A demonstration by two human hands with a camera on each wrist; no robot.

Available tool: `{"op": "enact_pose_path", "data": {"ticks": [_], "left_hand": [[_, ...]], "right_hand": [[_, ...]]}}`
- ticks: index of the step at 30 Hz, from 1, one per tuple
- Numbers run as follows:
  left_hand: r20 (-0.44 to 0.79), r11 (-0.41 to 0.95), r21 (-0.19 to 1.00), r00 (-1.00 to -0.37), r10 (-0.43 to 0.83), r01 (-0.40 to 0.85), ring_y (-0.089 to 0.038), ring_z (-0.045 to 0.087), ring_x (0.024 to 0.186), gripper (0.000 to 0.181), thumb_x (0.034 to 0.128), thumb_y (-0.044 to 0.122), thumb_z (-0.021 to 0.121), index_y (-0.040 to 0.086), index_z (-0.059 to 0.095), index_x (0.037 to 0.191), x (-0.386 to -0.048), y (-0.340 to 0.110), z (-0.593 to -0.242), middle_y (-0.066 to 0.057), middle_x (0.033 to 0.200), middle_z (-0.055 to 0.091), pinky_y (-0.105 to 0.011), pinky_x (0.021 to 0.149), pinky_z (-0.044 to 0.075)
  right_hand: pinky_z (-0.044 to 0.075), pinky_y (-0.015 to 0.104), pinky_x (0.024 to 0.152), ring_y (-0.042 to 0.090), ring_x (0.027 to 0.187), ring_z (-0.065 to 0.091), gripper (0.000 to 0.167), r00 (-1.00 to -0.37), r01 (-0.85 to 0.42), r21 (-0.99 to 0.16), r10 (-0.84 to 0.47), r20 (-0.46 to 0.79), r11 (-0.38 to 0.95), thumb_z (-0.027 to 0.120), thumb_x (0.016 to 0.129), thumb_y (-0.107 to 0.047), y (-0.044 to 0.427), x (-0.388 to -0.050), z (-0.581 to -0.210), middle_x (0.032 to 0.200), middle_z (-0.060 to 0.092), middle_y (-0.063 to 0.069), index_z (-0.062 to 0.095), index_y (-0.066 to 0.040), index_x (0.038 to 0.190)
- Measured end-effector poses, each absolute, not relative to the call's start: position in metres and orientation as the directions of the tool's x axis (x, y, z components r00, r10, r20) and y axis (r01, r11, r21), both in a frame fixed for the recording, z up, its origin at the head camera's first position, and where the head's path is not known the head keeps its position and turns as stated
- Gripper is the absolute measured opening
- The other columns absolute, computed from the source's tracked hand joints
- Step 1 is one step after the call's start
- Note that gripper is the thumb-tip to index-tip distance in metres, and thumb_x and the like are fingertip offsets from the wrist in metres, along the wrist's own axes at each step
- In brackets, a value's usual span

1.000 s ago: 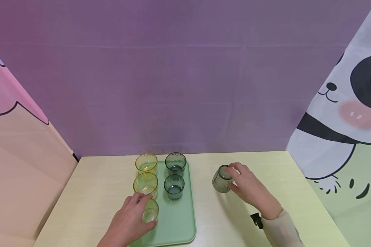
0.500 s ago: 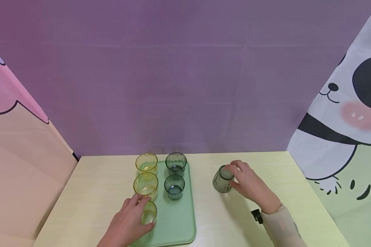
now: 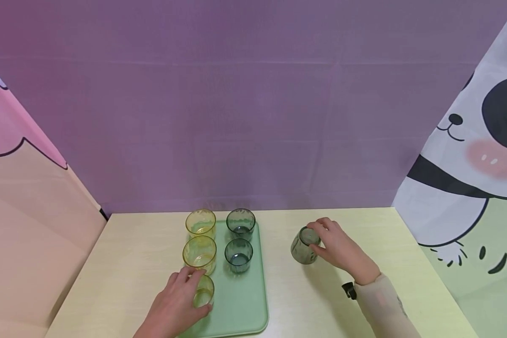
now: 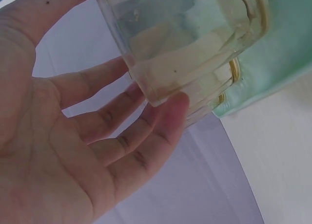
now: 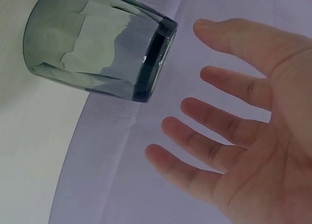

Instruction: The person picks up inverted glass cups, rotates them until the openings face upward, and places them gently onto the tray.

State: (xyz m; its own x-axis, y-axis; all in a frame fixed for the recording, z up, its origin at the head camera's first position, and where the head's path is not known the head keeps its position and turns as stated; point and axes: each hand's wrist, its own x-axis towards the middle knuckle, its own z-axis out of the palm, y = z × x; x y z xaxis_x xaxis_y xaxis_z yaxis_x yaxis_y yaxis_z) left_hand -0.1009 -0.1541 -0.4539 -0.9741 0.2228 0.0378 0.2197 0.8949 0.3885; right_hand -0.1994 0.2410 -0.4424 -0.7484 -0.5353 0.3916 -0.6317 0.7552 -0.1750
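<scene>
My left hand (image 3: 175,298) is around a yellow glass (image 3: 203,292) at the near left of the green tray (image 3: 245,310), thumb and fingers at its rim. In the left wrist view the fingertips lie against the glass wall. Over on the right, my right hand (image 3: 340,249) hovers at a grey-green glass (image 3: 305,246) standing upside down on the table. The right wrist view shows that glass (image 5: 92,44) with its thick base toward the spread fingers (image 5: 209,151), which are apart from it.
Two more yellow glasses (image 3: 199,253) stand upright on the tray's left side, in line behind the held one. Two grey-green glasses (image 3: 238,256) stand upright beside them. A purple curtain (image 3: 253,117) rises behind the pale table (image 3: 131,263).
The near yellow glass and my left hand have shifted slightly toward me. My right hand's fingers have drawn a little away from the upside-down glass, which has stayed put.
</scene>
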Motion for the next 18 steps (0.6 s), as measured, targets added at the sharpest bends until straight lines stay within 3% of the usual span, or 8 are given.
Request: {"op": "enact_pose_path", "data": {"ticks": [7,18], "left_hand": [[0.017,0.893,0.406,-0.979,0.205,0.194,-0.037,0.051,0.115,0.074,0.0702,0.034,0.089,0.006,0.059,0.132,-0.099,-0.155,-0.453,-0.013,0.129,0.052,-0.053,0.067,0.055],[0.109,0.904,0.359,-0.972,0.208,0.233,-0.036,0.051,0.118,0.077,0.0707,0.040,0.089,0.008,0.058,0.134,-0.092,-0.151,-0.438,-0.010,0.131,0.051,-0.048,0.072,0.056]], "right_hand": [[0.053,0.044,0.082,0.036,0.101,0.057,0.047,-0.803,-0.584,-0.222,-0.515,0.299,0.781,0.081,0.084,-0.009,0.237,-0.202,-0.441,0.118,0.057,0.019,0.059,0.001,0.124],[0.053,0.045,0.081,0.037,0.100,0.056,0.051,-0.810,-0.581,-0.236,-0.525,0.260,0.779,0.081,0.084,-0.009,0.234,-0.211,-0.450,0.119,0.055,0.021,0.057,0.001,0.128]]}}
